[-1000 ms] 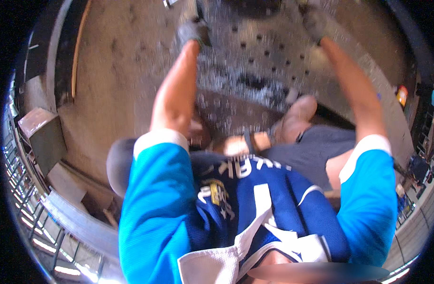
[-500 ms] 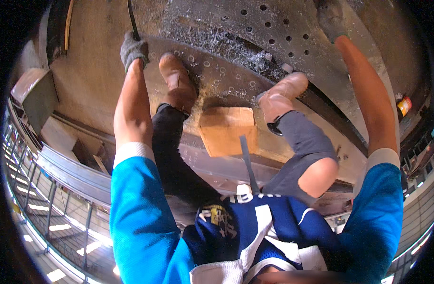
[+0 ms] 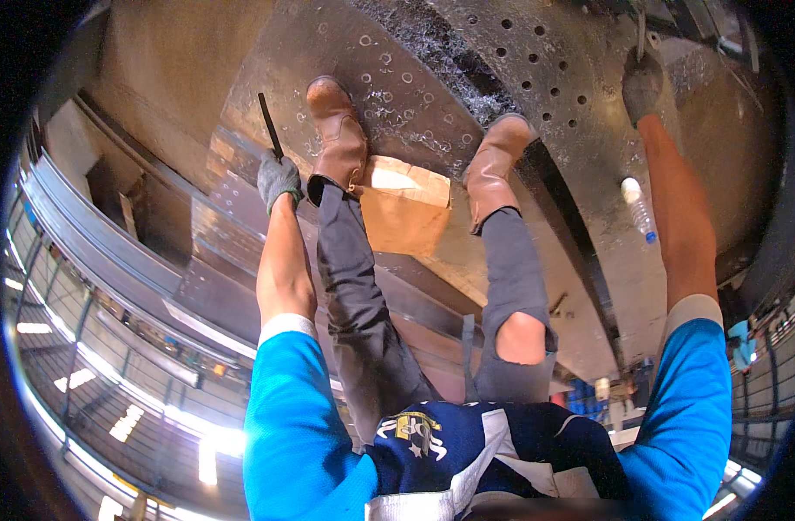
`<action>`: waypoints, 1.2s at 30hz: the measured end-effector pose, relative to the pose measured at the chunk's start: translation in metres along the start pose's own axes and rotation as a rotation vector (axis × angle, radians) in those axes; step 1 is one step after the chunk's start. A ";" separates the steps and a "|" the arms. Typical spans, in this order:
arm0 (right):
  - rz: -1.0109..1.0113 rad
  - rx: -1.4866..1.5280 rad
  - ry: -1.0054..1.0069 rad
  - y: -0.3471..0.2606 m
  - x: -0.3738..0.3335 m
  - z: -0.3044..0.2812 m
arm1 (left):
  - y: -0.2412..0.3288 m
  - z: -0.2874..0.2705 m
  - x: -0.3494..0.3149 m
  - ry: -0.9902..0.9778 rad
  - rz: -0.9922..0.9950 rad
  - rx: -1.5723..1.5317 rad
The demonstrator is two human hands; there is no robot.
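Observation:
My left hand (image 3: 280, 180), in a grey knitted glove, is closed around one end of a thin dark bar (image 3: 269, 126) that points away from me. It hangs beside my left boot, over the stacked metal plates. Far off to the right, my gloved right hand (image 3: 643, 85) is closed on a slim greyish rod (image 3: 640, 36); what the rod joins to is lost in dark blur. Between and beyond my hands lies a large steel plate (image 3: 580, 143) with several round holes. Curly metal shavings (image 3: 467, 74) fill the gap along it.
My brown boots (image 3: 335, 126) stand on the steel on either side of a cardboard box (image 3: 406, 208). A clear plastic bottle (image 3: 639, 210) lies near my right forearm. Long steel sections (image 3: 111, 230) run along the left. A dark slot (image 3: 571, 234) crosses beside my right boot.
My left hand has come nearer with the dark bar, and my right hand has shifted right and nearer. The view has turned, bringing the bottle and the rod in my right hand into sight.

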State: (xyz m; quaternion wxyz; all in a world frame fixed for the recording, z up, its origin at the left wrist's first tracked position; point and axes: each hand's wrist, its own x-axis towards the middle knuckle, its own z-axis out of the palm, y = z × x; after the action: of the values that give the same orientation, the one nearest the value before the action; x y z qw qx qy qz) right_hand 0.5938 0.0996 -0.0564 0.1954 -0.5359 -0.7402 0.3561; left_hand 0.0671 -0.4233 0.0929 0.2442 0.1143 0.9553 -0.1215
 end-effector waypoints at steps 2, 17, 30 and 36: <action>-0.121 -0.288 0.011 -0.004 0.001 0.000 | -0.013 0.014 -0.011 0.004 0.007 -0.099; 0.137 -0.559 -0.200 0.053 0.038 -0.037 | -0.068 0.125 -0.128 -0.244 -0.339 -0.270; 0.642 0.092 -0.354 0.021 0.050 -0.069 | -0.083 0.249 -0.297 -0.467 -0.548 -0.656; 0.688 0.376 -0.468 0.032 0.066 -0.076 | -0.082 0.250 -0.299 -0.129 -0.619 -0.652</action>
State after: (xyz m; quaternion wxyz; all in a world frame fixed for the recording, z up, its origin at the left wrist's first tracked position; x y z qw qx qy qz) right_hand 0.6428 0.1906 -0.0353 -0.0129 -0.6108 -0.4661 0.6399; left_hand 0.4095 -0.6200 0.0427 0.2785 -0.2672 0.9158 0.1114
